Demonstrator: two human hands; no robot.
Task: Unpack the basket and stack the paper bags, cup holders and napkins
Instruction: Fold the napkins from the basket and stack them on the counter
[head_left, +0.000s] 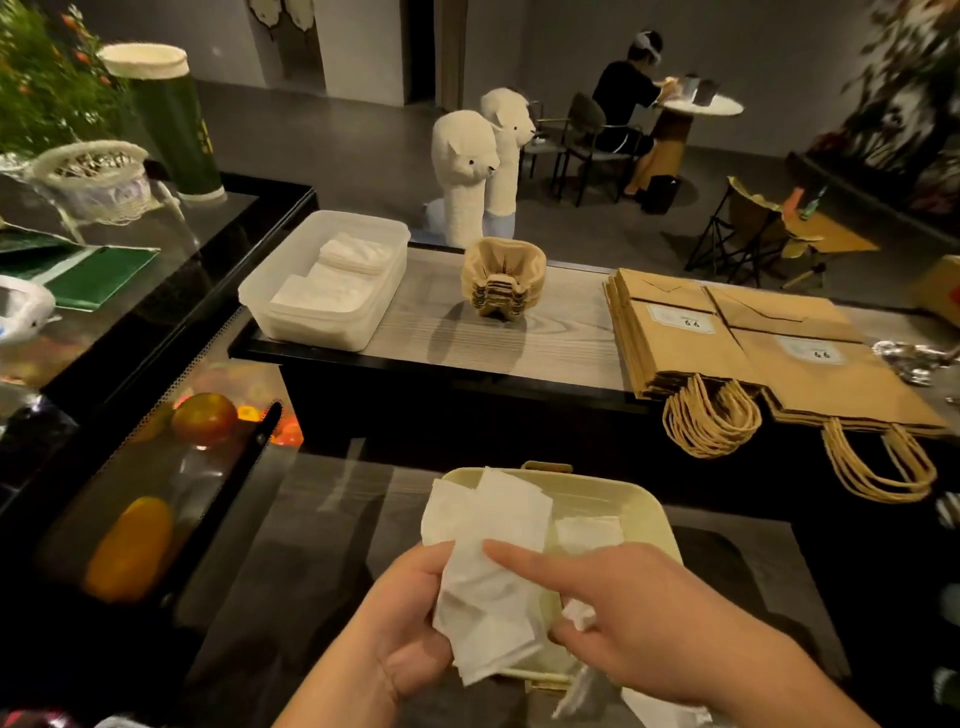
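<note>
We hold crumpled napkins (488, 587) over the cream basket (613, 493) at bottom centre, hiding much of its inside.
On the wooden counter (561, 332) beyond: paper bags (675, 343) right, plastic tub (332, 332) left, cup holders (503, 280) between. Our left hand (410, 613) grips the napkins; our right hand (639, 618) pinches them, forefinger straight.

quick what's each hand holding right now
Left hand: grips a bunch of napkins.
Right hand: pinches a small napkin piece, index finger straight.
</note>
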